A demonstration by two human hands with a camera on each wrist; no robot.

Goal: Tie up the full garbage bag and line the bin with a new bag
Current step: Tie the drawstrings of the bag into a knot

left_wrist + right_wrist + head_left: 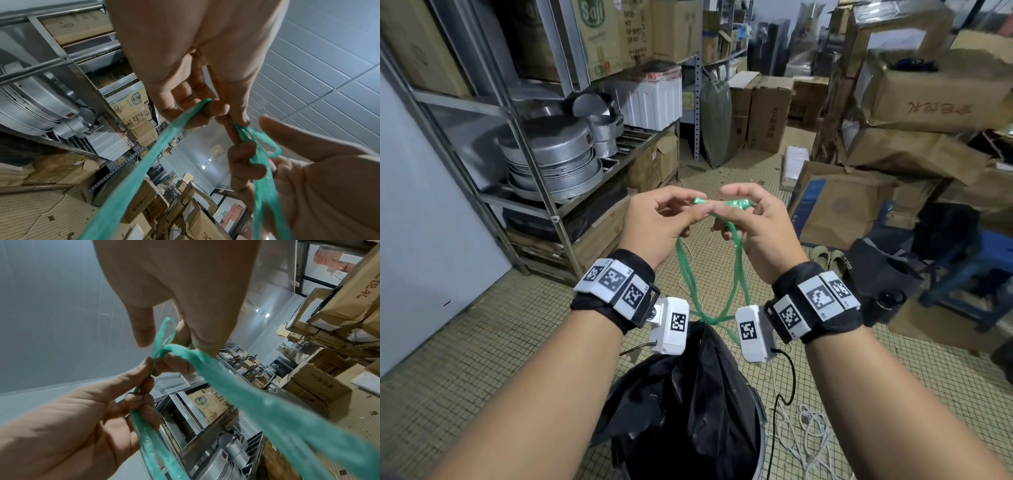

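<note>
A full black garbage bag (688, 394) sits in a bin whose dark rim (761, 421) shows at its right side. The bag's neck is gathered by a green drawstring (685, 270) that rises in two loops to my hands. My left hand (690, 205) pinches one green loop end between thumb and fingers (207, 112). My right hand (726, 209) pinches the other loop, and the two ends cross between the hands. In the right wrist view the right hand (162, 348) holds a small green loop against the left hand (148, 369). No new bag is in view.
A metal shelf rack (541, 192) with stacked steel pans (551, 154) stands to the left. Cardboard boxes (842, 205) pile up on the right, with a black bag (876, 274) and a blue stool (983, 274). Cables (808, 431) lie on the tiled floor beside the bin.
</note>
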